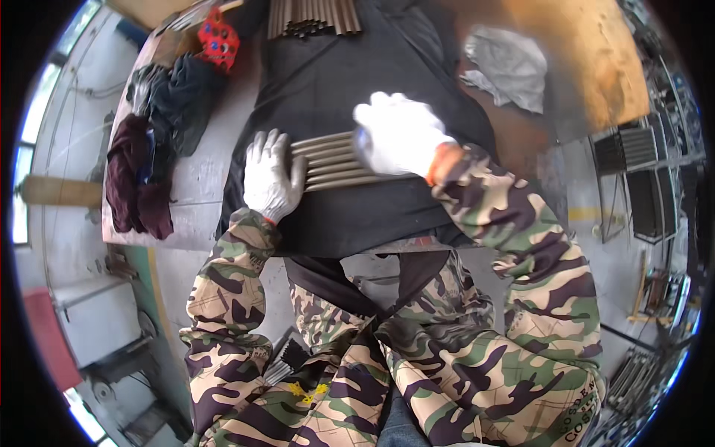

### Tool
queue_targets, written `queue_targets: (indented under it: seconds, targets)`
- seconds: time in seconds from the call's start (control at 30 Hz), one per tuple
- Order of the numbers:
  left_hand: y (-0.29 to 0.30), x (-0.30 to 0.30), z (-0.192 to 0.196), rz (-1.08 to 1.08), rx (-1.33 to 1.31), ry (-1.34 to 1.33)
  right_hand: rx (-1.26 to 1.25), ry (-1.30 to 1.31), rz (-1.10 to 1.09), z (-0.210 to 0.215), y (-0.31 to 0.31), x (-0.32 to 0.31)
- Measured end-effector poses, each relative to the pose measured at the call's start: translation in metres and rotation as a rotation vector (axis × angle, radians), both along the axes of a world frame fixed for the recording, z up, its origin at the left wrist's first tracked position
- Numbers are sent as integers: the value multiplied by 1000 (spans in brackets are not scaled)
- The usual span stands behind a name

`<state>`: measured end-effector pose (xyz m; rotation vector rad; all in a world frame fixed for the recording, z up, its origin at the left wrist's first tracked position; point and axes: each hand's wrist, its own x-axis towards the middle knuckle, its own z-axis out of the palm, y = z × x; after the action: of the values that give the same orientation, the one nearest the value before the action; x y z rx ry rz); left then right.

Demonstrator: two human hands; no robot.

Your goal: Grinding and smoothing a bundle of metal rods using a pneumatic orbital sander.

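Several slim metal tubes (328, 160) lie side by side on a black cloth (342, 216) in front of me. My left hand (269, 177), in a white knit glove with grey fingertips, rests at their left ends. Its fingers are stretched out, and the thumb lies against the tubes. Over the right part of the row is my right hand (402, 134), also gloved in white, with its fingers curled. A bluish patch shows at its left edge, but what it grips is hidden. The hand covers the tubes' right ends.
More metal tubes (313, 16) are bundled at the cloth's far end. A grey rag (510, 67) lies at the right. Dark clothing (179, 104), a maroon garment (138, 175) and a red patterned item (218, 41) are heaped on the left of the table (201, 216). Metal racks (633, 167) stand at far right.
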<state>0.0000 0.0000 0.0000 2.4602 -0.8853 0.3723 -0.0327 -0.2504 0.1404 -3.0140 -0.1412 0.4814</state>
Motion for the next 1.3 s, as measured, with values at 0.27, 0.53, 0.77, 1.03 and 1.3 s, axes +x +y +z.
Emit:
queue_targets:
  seconds: [0.27, 0.53, 0.77, 1.03, 1.3]
  targets:
    - [28, 61, 20, -44, 84, -83, 176, -227, 44, -2, 32, 41]
    - [46, 76, 25, -27, 140, -105, 231, -277, 50, -12, 58, 61]
    - [57, 76, 42, -27, 238, -103, 209, -243, 96, 3, 45, 31]
    - [40, 60, 32, -38, 301, -71, 75, -247, 43, -9, 15, 23]
    - [58, 68, 28, -3, 249, -102, -30, -221, 44, -20, 34, 53]
